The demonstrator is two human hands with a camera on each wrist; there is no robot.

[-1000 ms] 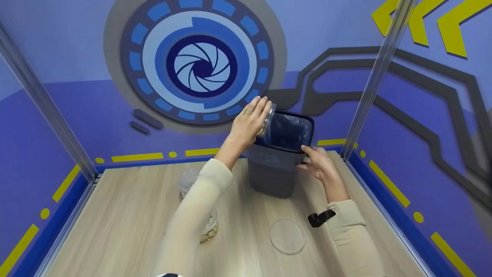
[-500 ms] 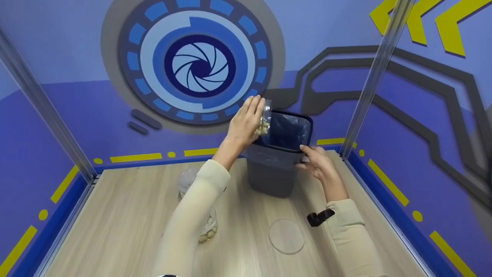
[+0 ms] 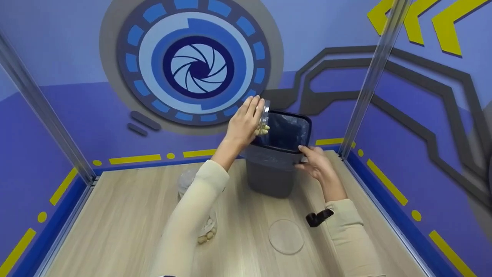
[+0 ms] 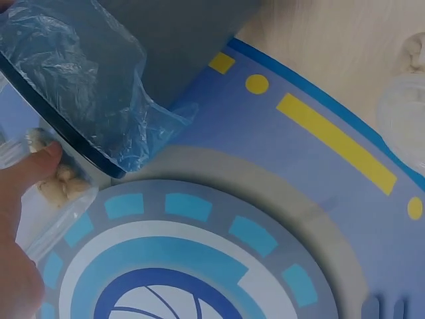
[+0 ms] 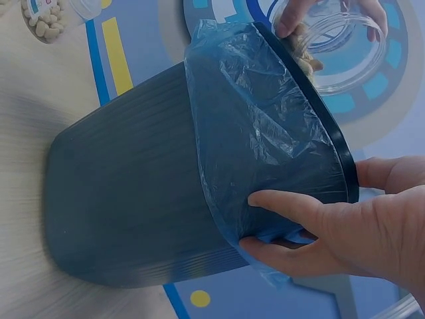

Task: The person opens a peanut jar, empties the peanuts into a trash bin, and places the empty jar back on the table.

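My left hand (image 3: 243, 122) holds a clear plastic jar (image 5: 362, 56) tipped on its side above the left part of the dark bin's mouth. Beige nut-like pieces (image 5: 307, 53) lie by the jar's opening, close to the bin's rim. In the left wrist view my thumb is on the jar, beside the pieces (image 4: 56, 186). The dark grey bin (image 3: 269, 179) stands on the table, lined with a thin plastic bag (image 5: 232, 113) folded over its edge. My right hand (image 3: 317, 163) grips the bin's right front rim, with fingers outside over the bag.
A round clear disc like a lid (image 3: 286, 236) lies on the table (image 3: 127, 215). Partly behind my left sleeve stand a translucent container (image 3: 186, 179) and a jar of beige pieces (image 3: 209, 231). Patterned walls rise behind the bin and at both sides.
The jar in my left hand has shifted slightly left, and the beige pieces show more plainly at its opening. My right hand keeps its grip on the bin's rim.
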